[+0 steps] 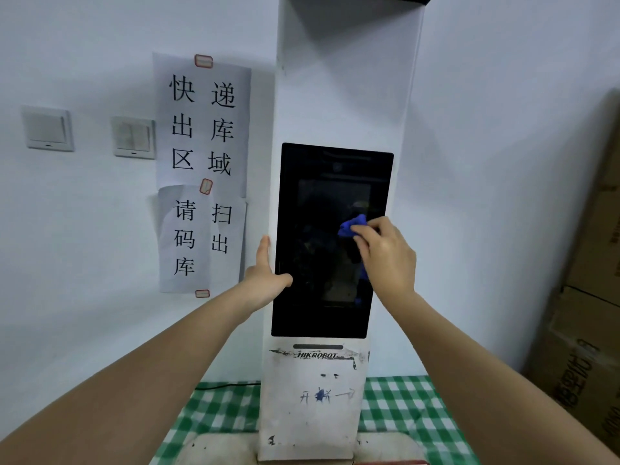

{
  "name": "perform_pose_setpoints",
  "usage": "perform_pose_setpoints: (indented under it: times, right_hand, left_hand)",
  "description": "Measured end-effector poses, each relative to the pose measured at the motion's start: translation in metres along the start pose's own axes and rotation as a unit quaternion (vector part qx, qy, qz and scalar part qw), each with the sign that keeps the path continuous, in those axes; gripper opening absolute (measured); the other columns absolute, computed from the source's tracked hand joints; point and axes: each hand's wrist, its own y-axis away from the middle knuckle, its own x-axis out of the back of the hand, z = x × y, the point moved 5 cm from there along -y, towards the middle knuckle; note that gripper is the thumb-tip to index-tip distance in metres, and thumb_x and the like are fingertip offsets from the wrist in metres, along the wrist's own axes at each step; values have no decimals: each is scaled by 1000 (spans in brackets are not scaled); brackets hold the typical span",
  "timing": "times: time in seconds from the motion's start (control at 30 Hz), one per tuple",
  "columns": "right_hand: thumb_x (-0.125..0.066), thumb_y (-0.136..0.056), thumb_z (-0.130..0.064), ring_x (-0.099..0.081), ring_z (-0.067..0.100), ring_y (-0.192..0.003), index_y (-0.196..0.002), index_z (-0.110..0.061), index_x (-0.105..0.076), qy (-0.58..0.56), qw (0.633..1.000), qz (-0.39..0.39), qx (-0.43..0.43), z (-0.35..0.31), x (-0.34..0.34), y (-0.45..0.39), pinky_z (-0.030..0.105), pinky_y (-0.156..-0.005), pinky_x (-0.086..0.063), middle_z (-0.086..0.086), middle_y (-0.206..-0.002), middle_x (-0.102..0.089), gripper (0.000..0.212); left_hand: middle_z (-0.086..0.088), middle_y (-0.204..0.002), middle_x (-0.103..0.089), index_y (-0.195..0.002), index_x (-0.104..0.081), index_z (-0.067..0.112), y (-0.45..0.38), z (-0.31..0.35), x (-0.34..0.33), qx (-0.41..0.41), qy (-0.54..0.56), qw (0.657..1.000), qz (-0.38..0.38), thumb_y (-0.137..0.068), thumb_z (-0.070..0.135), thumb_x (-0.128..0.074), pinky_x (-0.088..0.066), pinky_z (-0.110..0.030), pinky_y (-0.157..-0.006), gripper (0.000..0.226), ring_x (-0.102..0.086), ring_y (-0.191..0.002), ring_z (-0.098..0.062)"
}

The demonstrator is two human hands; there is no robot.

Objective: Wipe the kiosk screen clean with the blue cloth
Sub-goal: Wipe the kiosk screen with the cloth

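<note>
Step in hand: I am wiping; my right hand (385, 255) is pressing the blue cloth (352, 226) against the kiosk screen (312, 243), on the right side at about mid-height.
Right-hand grip: the fingers are curling around the bunched cloth, clamping it to the glass.
Left hand: my left hand (266, 276) is bracing the kiosk's left edge, fingers straight and apart, thumb lying on the black bezel, holding nothing.
Screen: it is dark and switched off, showing dull smears and reflections across the middle and lower glass.
Next move, as I judge it: I am expecting to need sweeping strokes leftward and downward with steady pressure, while the left hand steadies the tower.
Kiosk body: a tall white tower (345, 95), scuffed below the screen, is standing on a green-and-white checked tablecloth (396, 407).
Room: 2 paper signs (201, 169) and 2 wall switches (48, 129) are hanging on the wall at left; cardboard boxes (590, 297) are stacking up at right.
</note>
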Motion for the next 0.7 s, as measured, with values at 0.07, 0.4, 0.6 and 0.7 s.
perform_pose_setpoints:
  times: [0.07, 0.4, 0.6, 0.7]
  right_hand:
    - [-59, -92, -21, -58, 19, -90, -114, -18, -66, -7, 999, 25, -30, -9, -2, 3, 29, -58, -44, 0, -107, -58, 24]
    - [-64, -88, -25, -52, 9, -82, -109, -23, -65, 27, 999, 7, 38, -16, -10, -4, 19, -53, -35, -10, -99, -56, 22]
    - [-54, -92, -31, -50, 10, -87, -114, -24, -60, 34, 995, -36, 81, -31, -37, 11, 23, -62, -32, -8, -104, -53, 24]
    - [-82, -67, -15, -58, 24, -76, -107, -17, -67, 86, 969, -46, 229, -40, -38, 19, 29, -41, -40, 5, -96, -59, 43]
  left_hand:
    - [-11, -146, -36, -148, 14, 42, 2, 0, 1, 3, -3, 1000, 4, -92, 17, -49, -42, -38, -102, 88, -46, -107, -23]
    - [-12, -145, -36, -148, 9, 44, 7, -5, 3, 14, -10, 1000, -26, -91, 19, -49, -40, -40, -105, 86, -43, -110, -22]
    - [-9, -128, -44, -149, 6, 45, 6, -7, 7, 8, -10, 1000, -18, -91, 19, -49, -44, -33, -92, 83, -50, -95, -21]
    - [-10, -131, -43, -149, 6, 45, 6, -7, 6, 11, -11, 1000, -14, -91, 19, -49, -44, -33, -91, 84, -48, -99, -22]
